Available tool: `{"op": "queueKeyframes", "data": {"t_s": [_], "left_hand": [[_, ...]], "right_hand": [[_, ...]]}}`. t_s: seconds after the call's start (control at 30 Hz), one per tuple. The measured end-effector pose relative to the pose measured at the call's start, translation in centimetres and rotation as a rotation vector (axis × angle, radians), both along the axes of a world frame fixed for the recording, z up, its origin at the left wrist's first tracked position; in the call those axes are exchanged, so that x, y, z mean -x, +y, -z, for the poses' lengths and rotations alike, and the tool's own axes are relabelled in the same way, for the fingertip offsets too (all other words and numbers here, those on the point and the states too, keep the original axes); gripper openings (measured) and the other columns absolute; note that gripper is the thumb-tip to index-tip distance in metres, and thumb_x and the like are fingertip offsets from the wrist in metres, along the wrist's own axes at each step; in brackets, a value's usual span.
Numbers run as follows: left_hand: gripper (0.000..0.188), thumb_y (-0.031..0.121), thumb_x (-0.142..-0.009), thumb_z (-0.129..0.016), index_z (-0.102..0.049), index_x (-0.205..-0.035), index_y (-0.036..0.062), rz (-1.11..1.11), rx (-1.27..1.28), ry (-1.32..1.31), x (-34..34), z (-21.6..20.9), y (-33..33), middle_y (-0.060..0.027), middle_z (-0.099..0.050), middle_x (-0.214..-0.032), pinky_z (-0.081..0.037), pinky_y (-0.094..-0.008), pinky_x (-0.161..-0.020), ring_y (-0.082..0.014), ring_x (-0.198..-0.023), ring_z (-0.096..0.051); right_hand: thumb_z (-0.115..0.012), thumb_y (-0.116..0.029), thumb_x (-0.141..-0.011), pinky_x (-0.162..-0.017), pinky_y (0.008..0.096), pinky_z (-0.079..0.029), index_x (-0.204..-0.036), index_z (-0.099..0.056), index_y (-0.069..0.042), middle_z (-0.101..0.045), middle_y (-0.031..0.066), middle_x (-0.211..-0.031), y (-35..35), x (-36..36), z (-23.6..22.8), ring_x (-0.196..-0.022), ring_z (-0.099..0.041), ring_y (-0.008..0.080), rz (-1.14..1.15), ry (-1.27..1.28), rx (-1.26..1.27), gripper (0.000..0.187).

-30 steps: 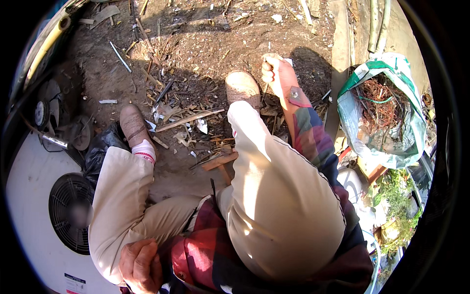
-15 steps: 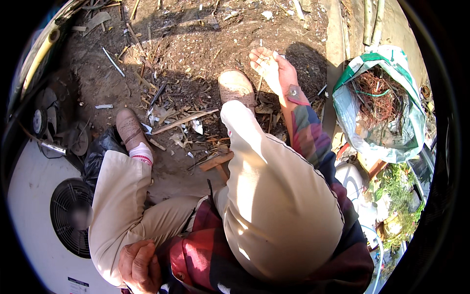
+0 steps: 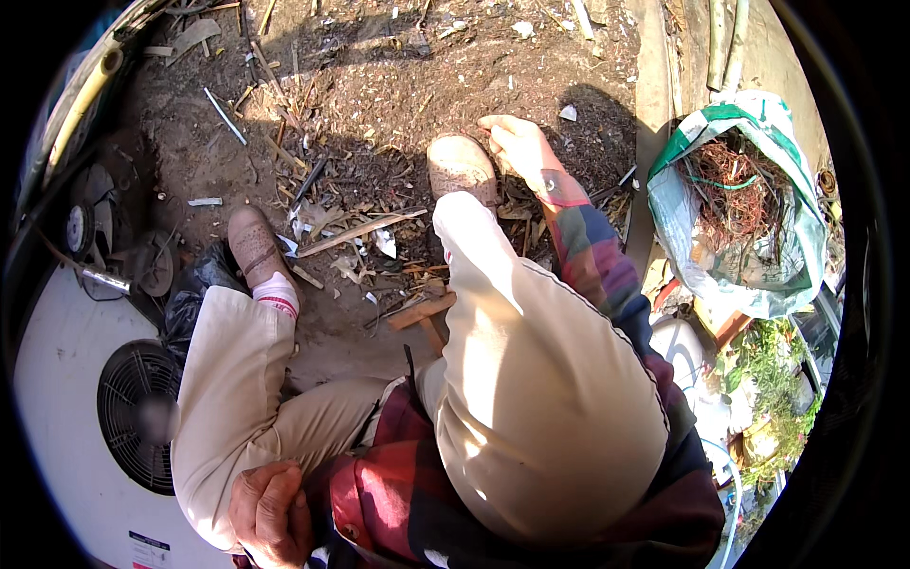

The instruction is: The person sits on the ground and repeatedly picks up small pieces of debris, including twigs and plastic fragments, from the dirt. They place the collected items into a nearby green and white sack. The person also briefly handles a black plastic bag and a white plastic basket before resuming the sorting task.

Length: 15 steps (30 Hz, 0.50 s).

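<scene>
My right hand (image 3: 519,149) is low over the littered soil, just beyond and right of my right shoe (image 3: 461,168). Its back faces up and its index finger stretches leftward, apart from the others; I see nothing held in it. A small white chip (image 3: 568,113) lies on the soil to the right of this hand. At the lower left my left hand (image 3: 270,514) rests against my beige trousers (image 3: 227,417), closed with its fingers curled in. Whatever is inside those fingers, if anything, is hidden.
On the right stands a green-and-white sack (image 3: 668,237) holding tangled reddish wire (image 3: 744,194). A white metal unit with a round fan grille (image 3: 133,408) lies at the left, by a black plastic bag (image 3: 194,289). Wood strips (image 3: 360,232) and scraps litter the soil.
My right hand has turned from palm up to back up and moved slightly lower, toward my shoe. The white chip right of it now shows on the soil. My left hand stays put.
</scene>
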<state>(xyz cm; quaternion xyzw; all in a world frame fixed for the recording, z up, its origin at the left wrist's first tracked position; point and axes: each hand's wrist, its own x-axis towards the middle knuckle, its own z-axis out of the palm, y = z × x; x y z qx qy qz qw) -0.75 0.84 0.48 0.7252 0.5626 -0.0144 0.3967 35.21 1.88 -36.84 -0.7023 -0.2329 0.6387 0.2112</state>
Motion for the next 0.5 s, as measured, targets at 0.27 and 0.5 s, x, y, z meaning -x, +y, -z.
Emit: {"op": "queueKeyframes", "data": {"t_s": [0.27, 0.5], "left_hand": [[0.020, -0.003, -0.079, -0.056, -0.058, -0.099, -0.0006, -0.038, 0.004, 0.012, 0.1, -0.1, -0.2, -0.0195, -0.063, -0.083, -0.050, -0.0350, -0.063, -0.0278, -0.070, -0.061], [0.023, -0.005, -0.077, -0.053, -0.059, -0.098, -0.0004, -0.059, 0.016, 0.025, 0.0, -0.2, -0.2, -0.0188, -0.063, -0.084, -0.050, -0.0343, -0.064, -0.0273, -0.069, -0.060]], "right_hand": [[-0.044, -0.005, -0.090, -0.047, 0.0225, -0.037, -0.127, -0.054, -0.002, -0.057, 0.0020, -0.074, 0.0, -4.9, 0.4, -0.056, -0.047, 0.0082, 0.510, -0.276, -0.087, 0.039], [-0.044, -0.005, -0.089, -0.046, 0.0225, -0.034, -0.119, -0.060, -0.004, -0.054, 0.0004, -0.073, -2.0, -5.1, -1.8, -0.056, -0.044, 0.0071, 0.350, -0.083, 0.035, 0.034]]}}
